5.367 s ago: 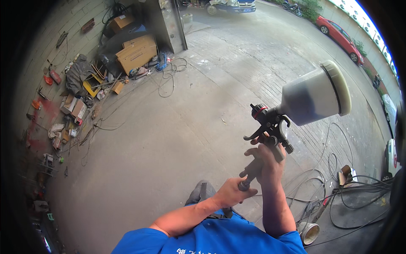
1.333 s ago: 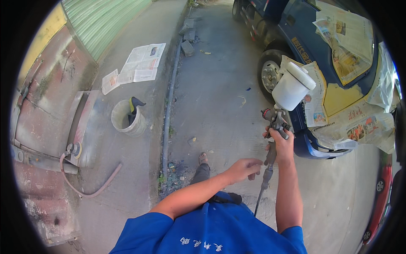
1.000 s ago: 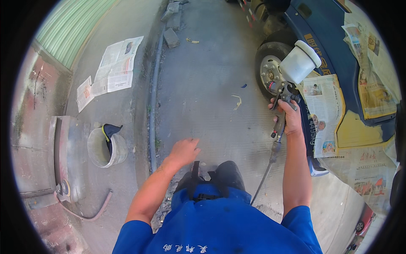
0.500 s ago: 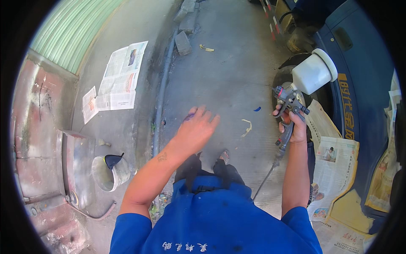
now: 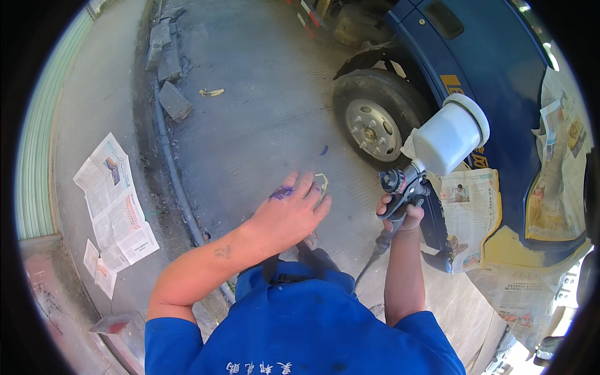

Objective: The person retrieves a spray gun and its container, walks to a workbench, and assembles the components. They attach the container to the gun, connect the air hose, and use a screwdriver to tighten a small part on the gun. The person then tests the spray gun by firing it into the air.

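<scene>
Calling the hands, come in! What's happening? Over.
Right hand gripping spray gun. Left hand open, nothing seen in it. Hose hanging below the gun; blue truck just beyond.

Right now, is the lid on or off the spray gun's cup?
On: the pale lid caps the wide end of the cup.

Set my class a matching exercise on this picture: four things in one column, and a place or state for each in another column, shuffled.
Column one
1. black spray gun with a round white cup
2. person's bare left hand
3. silver-grey metal wheel with a black tyre
4. rough grey blocks

Column two
A. fitted to the dark blue truck
B. at the upper left, by the long grey pipe
C. gripped in the right hand
D. marked with purple on its back

Right pairs: 1-C, 2-D, 3-A, 4-B
</scene>
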A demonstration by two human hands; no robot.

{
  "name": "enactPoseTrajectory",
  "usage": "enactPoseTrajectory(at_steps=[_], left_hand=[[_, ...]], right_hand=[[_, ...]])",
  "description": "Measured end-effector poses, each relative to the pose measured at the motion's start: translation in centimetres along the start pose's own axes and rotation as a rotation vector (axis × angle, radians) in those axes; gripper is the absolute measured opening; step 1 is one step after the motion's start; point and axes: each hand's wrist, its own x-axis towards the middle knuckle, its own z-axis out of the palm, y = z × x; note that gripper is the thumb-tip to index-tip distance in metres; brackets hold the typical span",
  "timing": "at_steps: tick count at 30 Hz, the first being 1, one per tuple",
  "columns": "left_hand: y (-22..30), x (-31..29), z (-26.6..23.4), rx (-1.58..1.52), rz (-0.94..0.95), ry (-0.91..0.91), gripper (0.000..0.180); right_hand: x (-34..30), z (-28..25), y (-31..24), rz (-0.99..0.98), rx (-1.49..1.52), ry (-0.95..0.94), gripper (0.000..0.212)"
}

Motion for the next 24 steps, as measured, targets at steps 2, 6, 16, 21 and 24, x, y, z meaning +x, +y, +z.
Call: enactPoseTrajectory(at_steps=[2, 6, 16, 21, 24], left_hand=[[-0.9, -0.6, 0.5, -0.156, 0.087, -0.103, 0.045], [-0.7, -3.5, 1.8, -0.376, 0.097, -0.265, 0.046], [-3.7, -15.0, 7.0, -0.661, -0.351, -0.589, 0.044], [-4.9, -16.1, 6.7, -0.682, -0.371, -0.548, 0.04], [-4.6, -13.8, 6.1, -0.694, -0.274, -0.503, 0.04]], right_hand=[[-0.7, 1.1, 0.6, -0.064, -0.008, 0.055, 0.074], [-2.3, 2.7, 1.8, -0.143, 0.009, 0.053, 0.073], [-3.2, 3.9, 3.8, -0.181, 0.053, 0.016, 0.075], [-3.8, 5.5, 4.3, -0.243, -0.078, 0.267, 0.066], [-5.3, 6.5, 4.4, -0.232, -0.232, 0.343, 0.068]])
